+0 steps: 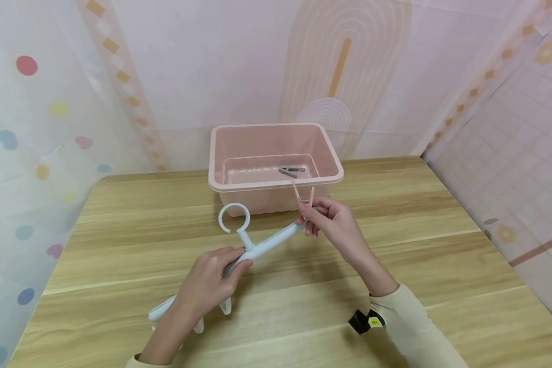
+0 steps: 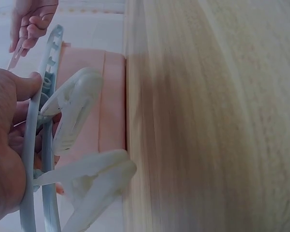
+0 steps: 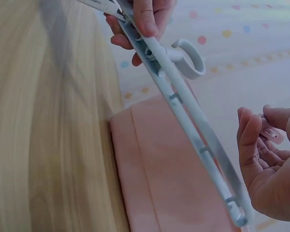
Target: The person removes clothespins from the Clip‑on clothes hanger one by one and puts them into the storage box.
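My left hand (image 1: 232, 260) grips the middle of a white clip hanger bar (image 1: 271, 243), just below its ring hook (image 1: 233, 219), and holds it slanted over the wooden table (image 1: 395, 204). Two white pegs (image 1: 225, 306) hang from the bar's near end, seen close in the left wrist view as white pegs (image 2: 72, 111). My right hand (image 1: 310, 212) pinches a pink clothes peg (image 1: 303, 197) at the bar's far end, prongs pointing up, in front of the pink bin (image 1: 276, 183). The right wrist view shows the pink peg (image 3: 270, 133) between the fingers beside the bar (image 3: 183, 106).
The pink plastic bin stands at the table's back middle, against the wall, with a grey peg (image 1: 291, 171) lying on its floor. A black strap with a yellow label (image 1: 365, 322) sits at my right wrist. Patterned curtains close off both sides.
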Demonstrator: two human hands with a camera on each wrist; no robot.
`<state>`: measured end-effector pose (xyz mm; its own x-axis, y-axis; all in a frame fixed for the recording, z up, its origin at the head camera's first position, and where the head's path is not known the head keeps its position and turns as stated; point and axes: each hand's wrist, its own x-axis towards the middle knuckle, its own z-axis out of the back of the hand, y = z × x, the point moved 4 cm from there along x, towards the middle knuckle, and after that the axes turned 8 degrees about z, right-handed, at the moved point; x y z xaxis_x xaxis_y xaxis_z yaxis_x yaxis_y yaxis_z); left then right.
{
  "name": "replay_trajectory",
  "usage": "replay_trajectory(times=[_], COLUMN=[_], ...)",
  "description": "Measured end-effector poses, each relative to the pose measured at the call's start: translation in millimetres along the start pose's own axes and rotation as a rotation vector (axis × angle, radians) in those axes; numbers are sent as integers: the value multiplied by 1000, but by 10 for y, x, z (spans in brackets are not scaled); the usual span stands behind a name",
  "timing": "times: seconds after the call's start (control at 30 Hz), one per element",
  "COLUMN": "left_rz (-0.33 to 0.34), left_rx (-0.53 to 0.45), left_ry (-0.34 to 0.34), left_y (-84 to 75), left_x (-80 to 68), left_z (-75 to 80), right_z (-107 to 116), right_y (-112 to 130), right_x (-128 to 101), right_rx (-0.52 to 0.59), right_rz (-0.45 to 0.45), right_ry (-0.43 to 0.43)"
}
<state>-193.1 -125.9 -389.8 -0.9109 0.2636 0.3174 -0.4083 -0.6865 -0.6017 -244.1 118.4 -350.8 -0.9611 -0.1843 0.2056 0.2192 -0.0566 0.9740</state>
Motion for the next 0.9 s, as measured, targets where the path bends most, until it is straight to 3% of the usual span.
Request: replay_trajectory(times=[0.37, 0.9], left_rz=[15, 7], left_rx=[15, 13], left_ry=[18, 35], left_y=[33, 39], left_x=[-8, 1], left_z=[-22, -57], right_z=[-75, -112], right_y=[131, 242], right_x=[171, 441], right_rx=[1, -102], right_rz=[35, 61], right_ry=[20, 27])
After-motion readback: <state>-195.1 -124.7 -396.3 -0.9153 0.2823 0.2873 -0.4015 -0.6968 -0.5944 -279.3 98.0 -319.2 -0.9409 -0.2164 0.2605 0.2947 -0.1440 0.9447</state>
